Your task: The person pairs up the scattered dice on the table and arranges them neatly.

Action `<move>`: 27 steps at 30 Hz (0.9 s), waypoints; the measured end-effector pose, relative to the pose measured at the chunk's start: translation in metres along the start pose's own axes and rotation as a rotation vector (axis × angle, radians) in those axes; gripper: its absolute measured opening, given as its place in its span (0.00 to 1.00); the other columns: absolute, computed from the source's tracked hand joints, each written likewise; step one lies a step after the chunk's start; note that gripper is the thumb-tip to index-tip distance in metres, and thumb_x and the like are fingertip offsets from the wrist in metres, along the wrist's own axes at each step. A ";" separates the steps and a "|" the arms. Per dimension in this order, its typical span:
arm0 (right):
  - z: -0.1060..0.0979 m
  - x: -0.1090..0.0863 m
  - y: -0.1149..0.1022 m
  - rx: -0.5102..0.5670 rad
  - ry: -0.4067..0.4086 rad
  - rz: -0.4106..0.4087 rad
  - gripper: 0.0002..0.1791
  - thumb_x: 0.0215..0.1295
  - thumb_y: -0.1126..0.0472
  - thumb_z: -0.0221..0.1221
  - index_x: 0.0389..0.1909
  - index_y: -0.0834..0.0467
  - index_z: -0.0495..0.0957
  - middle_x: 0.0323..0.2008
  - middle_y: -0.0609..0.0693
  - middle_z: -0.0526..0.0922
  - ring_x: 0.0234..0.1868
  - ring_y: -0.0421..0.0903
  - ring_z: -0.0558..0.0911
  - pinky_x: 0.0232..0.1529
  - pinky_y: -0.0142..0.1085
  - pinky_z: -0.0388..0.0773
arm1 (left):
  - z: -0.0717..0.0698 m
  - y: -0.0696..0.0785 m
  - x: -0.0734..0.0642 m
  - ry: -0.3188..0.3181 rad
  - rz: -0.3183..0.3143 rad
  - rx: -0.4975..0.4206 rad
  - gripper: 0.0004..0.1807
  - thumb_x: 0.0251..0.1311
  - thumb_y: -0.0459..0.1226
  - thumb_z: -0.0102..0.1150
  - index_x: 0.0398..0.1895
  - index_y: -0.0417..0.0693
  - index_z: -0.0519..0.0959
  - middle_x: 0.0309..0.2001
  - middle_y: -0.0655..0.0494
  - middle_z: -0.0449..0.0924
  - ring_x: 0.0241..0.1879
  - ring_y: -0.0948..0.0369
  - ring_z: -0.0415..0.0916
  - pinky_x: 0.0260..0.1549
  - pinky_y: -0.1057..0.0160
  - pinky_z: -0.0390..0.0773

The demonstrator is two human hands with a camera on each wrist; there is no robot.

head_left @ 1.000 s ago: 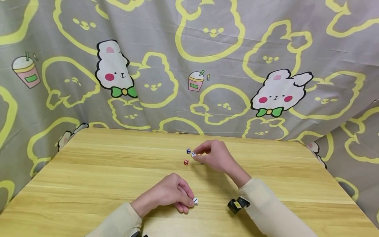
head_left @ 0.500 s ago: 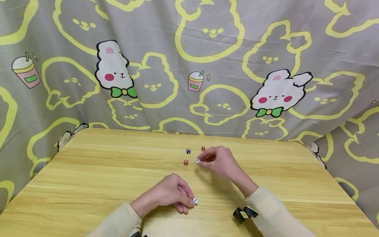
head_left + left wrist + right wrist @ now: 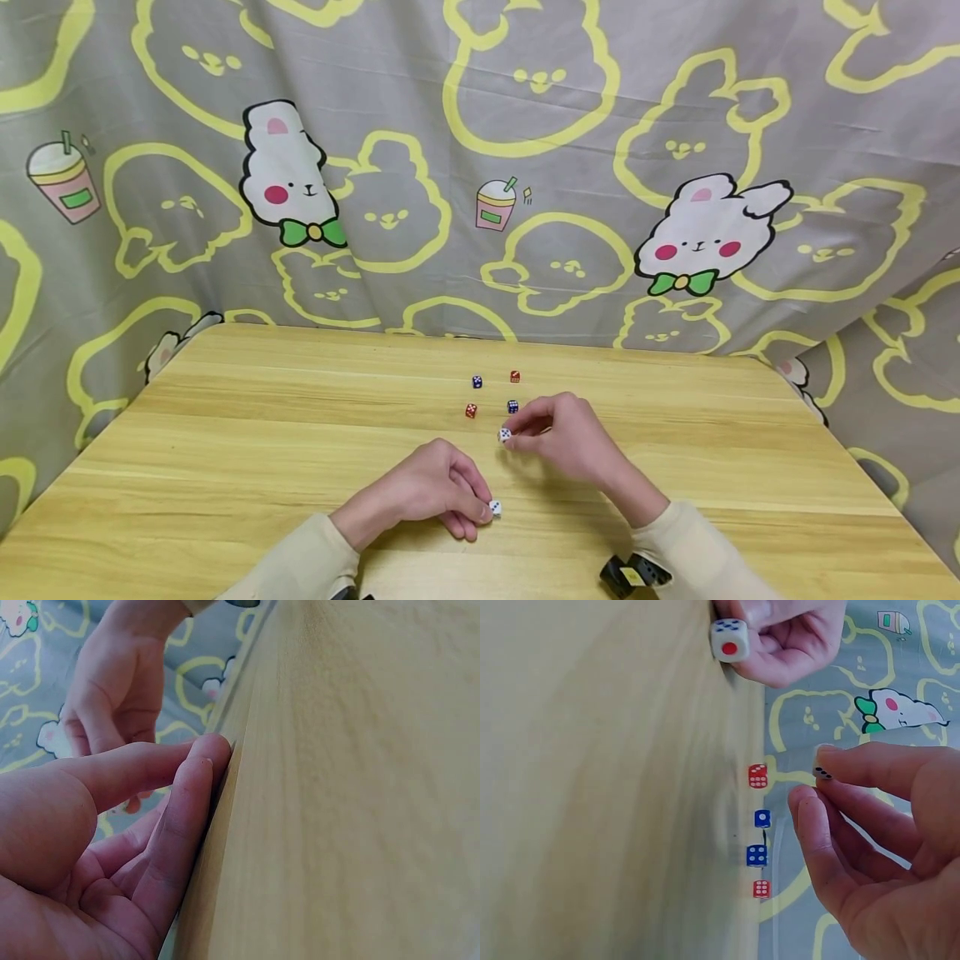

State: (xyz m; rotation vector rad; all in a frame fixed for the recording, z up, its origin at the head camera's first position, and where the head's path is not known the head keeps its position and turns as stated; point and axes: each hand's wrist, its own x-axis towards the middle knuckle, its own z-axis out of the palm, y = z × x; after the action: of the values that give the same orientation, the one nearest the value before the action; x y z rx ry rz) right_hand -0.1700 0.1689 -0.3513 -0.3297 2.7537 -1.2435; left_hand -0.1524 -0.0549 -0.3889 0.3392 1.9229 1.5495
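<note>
Head view forward-down, wrist views close, left hand [image 3: 433, 483], right hand [image 3: 572, 435] in each.

Grey cartoon-print curtain [image 3: 420, 108] behind a pale wooden table [image 3: 330, 408].

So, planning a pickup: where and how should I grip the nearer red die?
Probably pinch the cubic red die by opposite sides, from above and the near left: the far blue die sits behind, the near blue die to its right.
</note>
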 end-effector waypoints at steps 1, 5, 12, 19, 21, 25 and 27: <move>0.000 -0.002 0.001 0.004 -0.007 0.004 0.04 0.61 0.60 0.76 0.34 0.49 0.91 0.32 0.42 0.90 0.34 0.39 0.84 0.37 0.31 0.79 | 0.000 0.000 0.000 -0.001 0.002 -0.001 0.05 0.56 0.28 0.75 0.32 0.36 0.86 0.27 0.44 0.90 0.20 0.63 0.85 0.23 0.66 0.87; 0.003 -0.009 0.004 0.022 -0.051 0.006 0.05 0.59 0.61 0.77 0.34 0.51 0.91 0.29 0.43 0.89 0.31 0.41 0.82 0.29 0.30 0.75 | 0.000 0.000 0.000 -0.003 0.005 -0.002 0.05 0.56 0.27 0.75 0.32 0.36 0.86 0.27 0.44 0.90 0.20 0.63 0.85 0.23 0.65 0.87; 0.009 -0.020 0.010 0.063 -0.157 -0.015 0.06 0.56 0.63 0.78 0.34 0.54 0.90 0.28 0.44 0.89 0.29 0.41 0.82 0.27 0.29 0.76 | 0.000 -0.001 0.001 -0.002 0.004 0.001 0.05 0.56 0.27 0.75 0.32 0.36 0.86 0.27 0.44 0.90 0.20 0.63 0.85 0.23 0.65 0.87; 0.013 -0.027 0.010 0.087 -0.216 -0.029 0.07 0.55 0.66 0.78 0.31 0.56 0.89 0.25 0.45 0.86 0.27 0.40 0.80 0.26 0.28 0.76 | 0.000 0.000 0.000 -0.004 0.009 -0.005 0.05 0.56 0.26 0.74 0.33 0.36 0.86 0.25 0.45 0.90 0.20 0.63 0.85 0.23 0.65 0.87; 0.014 -0.028 0.009 0.088 -0.232 -0.024 0.07 0.54 0.67 0.78 0.30 0.56 0.89 0.24 0.45 0.86 0.27 0.40 0.79 0.27 0.28 0.76 | 0.000 0.000 0.000 -0.004 0.010 -0.005 0.05 0.56 0.26 0.74 0.33 0.35 0.86 0.25 0.45 0.89 0.20 0.63 0.85 0.23 0.65 0.87; 0.016 -0.030 0.009 0.080 -0.251 -0.021 0.08 0.53 0.68 0.78 0.30 0.55 0.89 0.24 0.45 0.86 0.27 0.40 0.80 0.27 0.28 0.77 | 0.000 0.000 0.000 -0.001 0.010 -0.002 0.05 0.56 0.26 0.74 0.32 0.36 0.86 0.25 0.46 0.89 0.20 0.63 0.85 0.23 0.65 0.87; 0.017 -0.031 0.009 0.083 -0.257 -0.021 0.08 0.53 0.69 0.78 0.30 0.54 0.89 0.24 0.45 0.86 0.27 0.40 0.80 0.28 0.28 0.77 | 0.000 0.000 0.000 -0.001 0.009 -0.002 0.05 0.56 0.26 0.74 0.33 0.36 0.86 0.25 0.46 0.89 0.20 0.63 0.85 0.23 0.66 0.87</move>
State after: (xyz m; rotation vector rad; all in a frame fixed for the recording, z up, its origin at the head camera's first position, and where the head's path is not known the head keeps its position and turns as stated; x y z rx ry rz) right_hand -0.1383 0.1694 -0.3691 -0.4751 2.4824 -1.2205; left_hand -0.1525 -0.0548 -0.3895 0.3475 1.9212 1.5571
